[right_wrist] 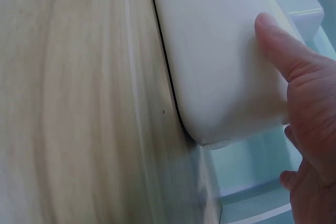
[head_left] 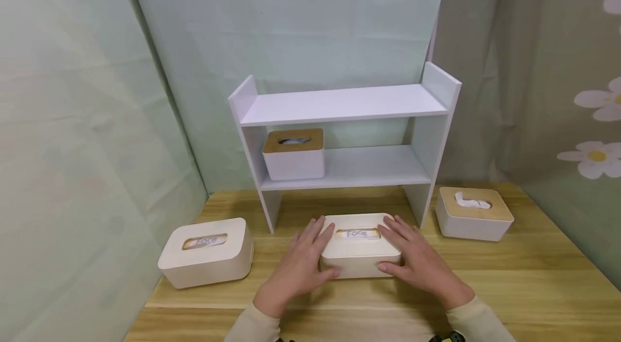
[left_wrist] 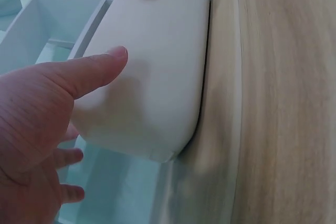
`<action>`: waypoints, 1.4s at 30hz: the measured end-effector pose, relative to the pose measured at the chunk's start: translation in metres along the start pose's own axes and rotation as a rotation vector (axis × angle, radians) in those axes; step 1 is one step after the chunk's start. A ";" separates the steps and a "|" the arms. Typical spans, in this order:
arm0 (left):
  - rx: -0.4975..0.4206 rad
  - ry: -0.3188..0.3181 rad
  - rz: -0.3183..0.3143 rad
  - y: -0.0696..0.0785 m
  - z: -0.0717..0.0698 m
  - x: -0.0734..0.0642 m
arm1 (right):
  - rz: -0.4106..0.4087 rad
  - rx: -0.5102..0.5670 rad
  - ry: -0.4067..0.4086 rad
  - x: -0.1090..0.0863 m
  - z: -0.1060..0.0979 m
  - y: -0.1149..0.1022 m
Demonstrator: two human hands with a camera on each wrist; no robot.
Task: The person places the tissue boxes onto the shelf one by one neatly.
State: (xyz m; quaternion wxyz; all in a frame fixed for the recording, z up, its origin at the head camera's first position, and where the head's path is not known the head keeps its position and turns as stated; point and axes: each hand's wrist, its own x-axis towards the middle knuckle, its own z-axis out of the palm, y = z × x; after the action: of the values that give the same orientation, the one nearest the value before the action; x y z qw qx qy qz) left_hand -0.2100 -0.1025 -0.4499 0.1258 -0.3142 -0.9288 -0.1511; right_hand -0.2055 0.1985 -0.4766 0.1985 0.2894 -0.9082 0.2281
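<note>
Pale green cloth hangs behind the wooden table, and a white two-board shelf stands against it. Just in front of that shelf, between the lines of its side panels, sits a cream tissue box, flat on the wood, the word "Face" showing through its slot. Its long axis runs left to right across the person's front, nearly in line with the boards behind.

Neither hand is nearer, as far as I can see: each has one short end. From the left hand the box lies to the right; from the right hand it lies to the left. Both hands are unclenched, fingers straight and spread at the lid's edges, thumbs along the front face, though the right forefinger reaches farther in, toward the slot. How firmly they press, I can't tell.

Off to the left, well apart, is a matching cream box, its long side turned at a slight slant. One wood-lidded box occupies the left end of the lower board, and another wood-lidded box rests on the table to the right, beyond the shelf's side panel.
</note>
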 end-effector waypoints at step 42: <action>-0.180 -0.015 -0.036 -0.005 0.023 0.012 | 0.025 -0.001 0.040 0.008 0.009 -0.008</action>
State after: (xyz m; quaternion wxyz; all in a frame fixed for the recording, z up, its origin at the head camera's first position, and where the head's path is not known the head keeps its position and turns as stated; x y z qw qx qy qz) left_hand -0.2255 -0.0918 -0.4688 0.0874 -0.3088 -0.9178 -0.2339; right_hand -0.2084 0.1844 -0.4777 0.2138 0.2735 -0.9076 0.2360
